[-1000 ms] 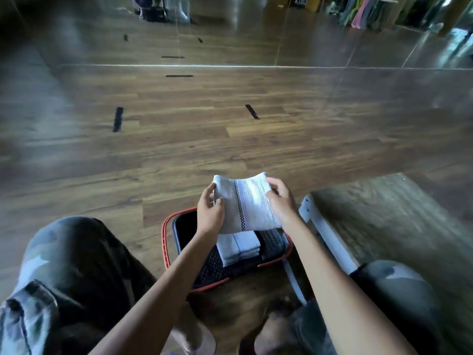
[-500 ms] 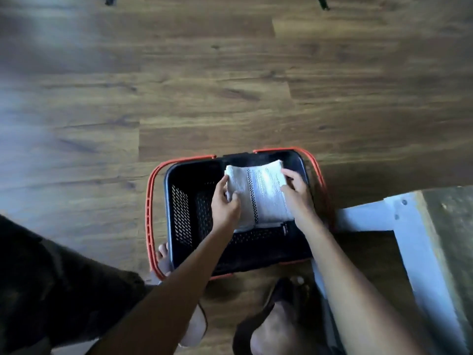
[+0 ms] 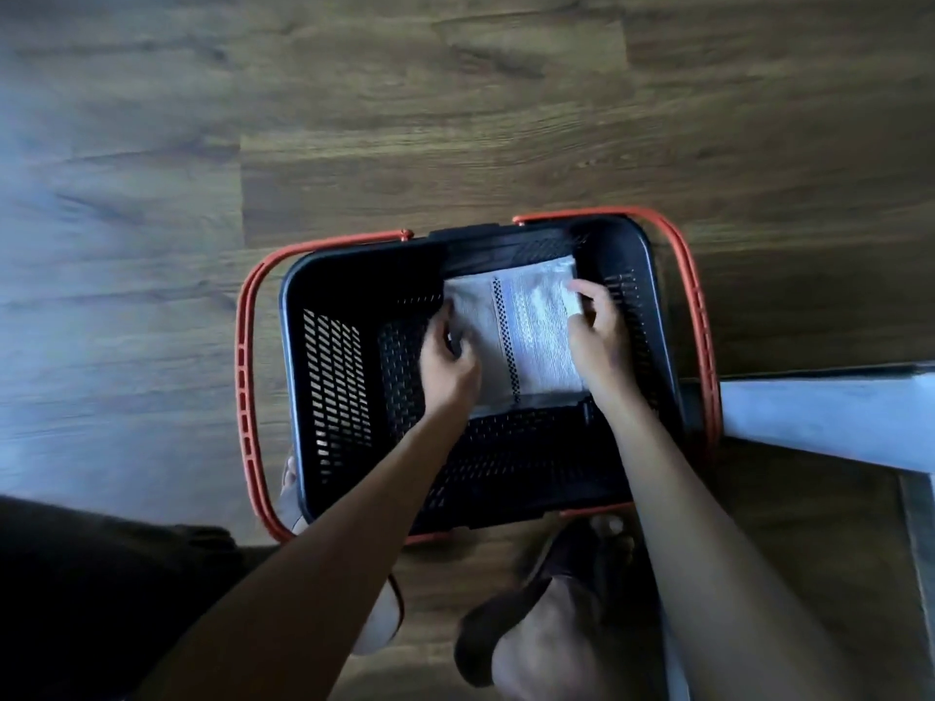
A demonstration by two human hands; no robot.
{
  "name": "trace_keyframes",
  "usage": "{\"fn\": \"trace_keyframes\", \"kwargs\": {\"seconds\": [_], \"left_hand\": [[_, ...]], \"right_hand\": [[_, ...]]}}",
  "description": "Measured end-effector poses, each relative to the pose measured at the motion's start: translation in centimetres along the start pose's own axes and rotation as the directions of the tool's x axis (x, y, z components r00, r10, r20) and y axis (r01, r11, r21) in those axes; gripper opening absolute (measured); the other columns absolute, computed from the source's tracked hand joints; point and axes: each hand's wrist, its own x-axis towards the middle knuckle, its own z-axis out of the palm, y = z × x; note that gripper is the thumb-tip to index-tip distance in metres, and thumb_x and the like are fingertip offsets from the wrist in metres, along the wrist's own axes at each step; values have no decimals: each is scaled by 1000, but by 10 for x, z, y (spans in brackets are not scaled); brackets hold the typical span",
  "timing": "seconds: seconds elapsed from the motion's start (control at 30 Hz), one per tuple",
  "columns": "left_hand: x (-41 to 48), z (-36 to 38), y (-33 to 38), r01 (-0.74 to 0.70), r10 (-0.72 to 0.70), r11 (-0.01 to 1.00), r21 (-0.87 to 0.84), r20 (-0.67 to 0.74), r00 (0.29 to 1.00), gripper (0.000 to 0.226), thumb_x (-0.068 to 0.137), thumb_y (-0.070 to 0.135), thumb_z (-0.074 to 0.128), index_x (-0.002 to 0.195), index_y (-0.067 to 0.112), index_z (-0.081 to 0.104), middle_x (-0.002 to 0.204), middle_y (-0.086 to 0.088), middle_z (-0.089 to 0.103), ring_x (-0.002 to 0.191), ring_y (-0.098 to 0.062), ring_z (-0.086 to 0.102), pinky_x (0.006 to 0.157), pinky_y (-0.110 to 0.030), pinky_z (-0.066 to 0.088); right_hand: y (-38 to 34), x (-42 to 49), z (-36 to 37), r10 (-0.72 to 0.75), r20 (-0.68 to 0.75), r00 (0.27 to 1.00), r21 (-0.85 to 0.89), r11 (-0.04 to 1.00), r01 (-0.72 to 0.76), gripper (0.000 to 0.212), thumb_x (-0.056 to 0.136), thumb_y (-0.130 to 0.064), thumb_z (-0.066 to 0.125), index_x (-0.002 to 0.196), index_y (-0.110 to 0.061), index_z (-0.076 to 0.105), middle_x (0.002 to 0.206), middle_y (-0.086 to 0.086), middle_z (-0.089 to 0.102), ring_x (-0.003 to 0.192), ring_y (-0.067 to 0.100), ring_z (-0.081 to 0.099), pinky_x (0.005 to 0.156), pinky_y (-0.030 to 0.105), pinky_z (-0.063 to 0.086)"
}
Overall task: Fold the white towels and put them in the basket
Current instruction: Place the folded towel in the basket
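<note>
Holds towel (image 3: 521, 336) from both sides: with left grip (image 3: 448, 364), curling round the left edge; with right grip (image 3: 599, 341), pinching the right edge near the far corner. Lies folded flat between the two, low in the far right part of basket (image 3: 291, 397), long axis and dark stripe running near to far, far edge close to the far wall. Seems to rest on something pale showing along its near edge; cannot tell what. Reaches down over the near rim with both forearms, equally near, wrists turned inward. Likely calls only for letting go and lifting straight up, clear of the walls.
</note>
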Motion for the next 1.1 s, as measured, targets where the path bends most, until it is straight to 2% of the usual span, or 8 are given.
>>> {"fn": "trace_keyframes", "kwargs": {"seconds": [0.17,0.27,0.4,0.5,0.6,0.87,1.0,1.1], "left_hand": [[-2,-4,-8,-39,35,995,87,48,998,49,91,6,54,139,8,43,137,-7,51,126,-16,47,104,-21,33],[-2,-10,-13,-196,192,943,269,41,981,53,90,13,56,140,7,40,137,-17,46,126,-28,44,107,-31,34],[6,-9,-15,-526,467,658,539,256,846,64,90,31,43,147,6,28,153,-17,25,140,-28,23,113,-41,21],[13,-6,-25,-559,372,452,695,423,826,68,95,49,24,152,12,14,160,-7,8,147,-21,6,116,-50,13],[18,-5,-37,-550,316,384,742,454,833,73,95,55,11,152,11,8,160,-6,3,147,-19,0,117,-53,3],[24,-3,-36,-551,276,304,777,482,832,72,96,53,14,151,7,13,159,-11,7,147,-23,4,116,-55,3],[17,-16,-10,-570,212,331,752,529,822,72,93,50,18,151,8,11,159,-11,8,147,-23,3,117,-51,0],[0,-34,23,-577,264,306,757,515,815,64,95,43,34,148,9,23,156,-12,23,145,-24,16,117,-47,13]], "right_hand": [[2,-1,-4,-31,25,999,-117,993,34,48,88,2,37,130,-18,50,124,5,59,52,-3,50,44,8,33],[5,-4,-1,-248,12,969,-360,903,236,45,90,0,44,133,-7,48,137,14,47,117,20,52,92,4,35],[17,-1,9,-488,110,866,-735,546,401,50,88,-15,51,137,-8,45,150,13,35,134,31,36,108,42,33],[31,6,12,-352,214,911,-817,448,364,65,93,-36,46,148,-8,24,158,9,15,142,29,22,113,45,22],[46,11,18,-322,244,915,-859,366,358,70,96,-47,26,150,-5,11,159,11,6,145,27,14,116,40,6],[43,18,24,-210,270,940,-873,358,331,71,98,-50,15,149,-7,-7,158,9,-13,147,22,-6,115,34,-14],[9,-1,11,-138,281,950,-855,413,314,70,98,-49,26,151,-12,-2,158,7,-14,146,22,-11,117,40,-1],[-25,-24,-6,-135,227,964,-827,497,264,61,97,-46,37,149,-19,19,159,7,11,144,26,16,114,43,20]]}}
